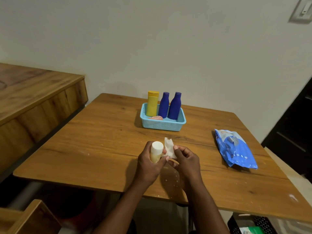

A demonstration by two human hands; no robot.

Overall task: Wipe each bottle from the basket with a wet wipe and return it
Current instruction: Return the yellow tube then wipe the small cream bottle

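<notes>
One bottle (156, 152) in left hand (148, 164), wipe (169, 149) in right hand (184, 159).

A plain room in a home, seen at a small wooden table.

The wood-grain table (104, 141) stood against a bare off-white wall (152, 39), with a matching wooden cabinet (33, 98) to the left and a light switch (303, 10) high on the far right. Household toiletries sat in a light blue plastic basket (163, 126) at the far side, and a blue pack of wet wipes (236, 149) lay to the right. A dark door (293, 132) stood at the right edge.
</notes>
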